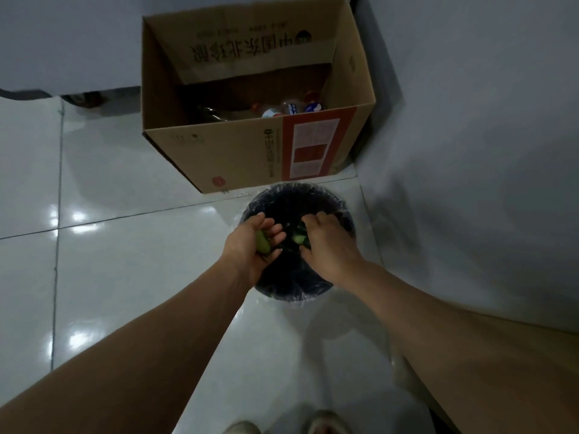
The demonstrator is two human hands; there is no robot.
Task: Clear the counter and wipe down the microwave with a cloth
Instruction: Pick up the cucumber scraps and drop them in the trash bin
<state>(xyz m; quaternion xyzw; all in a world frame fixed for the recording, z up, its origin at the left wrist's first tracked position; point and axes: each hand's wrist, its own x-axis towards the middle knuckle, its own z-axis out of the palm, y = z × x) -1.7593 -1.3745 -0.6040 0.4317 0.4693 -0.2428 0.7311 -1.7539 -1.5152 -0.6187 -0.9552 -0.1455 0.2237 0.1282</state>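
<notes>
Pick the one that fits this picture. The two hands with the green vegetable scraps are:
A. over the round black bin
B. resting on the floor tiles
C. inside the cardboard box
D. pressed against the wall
A: the left hand and the right hand hold green scraps above the bag-lined black bin, in front of the cardboard box.
</notes>
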